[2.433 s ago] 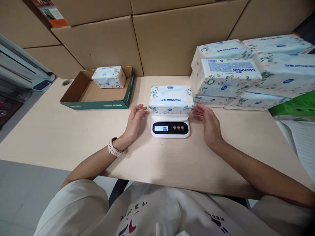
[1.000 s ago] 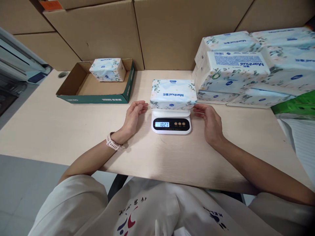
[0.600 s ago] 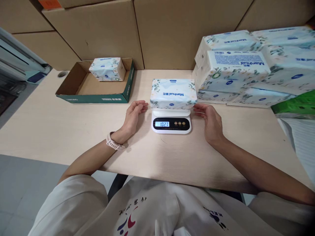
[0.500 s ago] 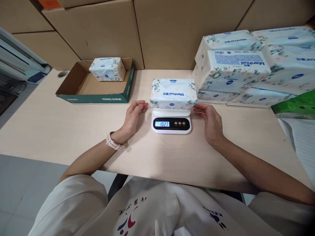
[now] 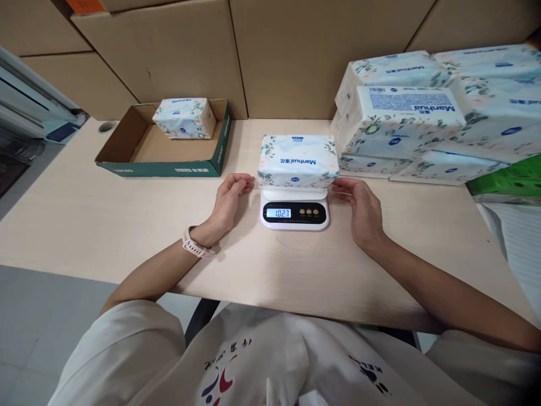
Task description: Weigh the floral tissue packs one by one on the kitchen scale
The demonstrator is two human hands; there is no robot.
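A white tissue pack (image 5: 297, 160) with a leaf print lies on a small white kitchen scale (image 5: 295, 211) whose lit display reads 102.7. My left hand (image 5: 228, 200) rests on the table just left of the pack, fingers loosely curled and holding nothing. My right hand (image 5: 361, 208) rests on the table just right of the pack, fingers spread; its fingertips are close to the pack's end, and I cannot tell if they touch. A watch sits on my left wrist.
A low green cardboard tray (image 5: 163, 169) at the back left holds one tissue pack (image 5: 184, 117). Several tissue packs (image 5: 422, 118) are stacked at the right, with green packaging (image 5: 505, 185) beyond. Large cardboard boxes (image 5: 296, 56) line the back of the wooden table (image 5: 105, 225).
The scale's display went from 0.0 to 102.7. My hands have stayed beside the pack, with the view shifting slightly.
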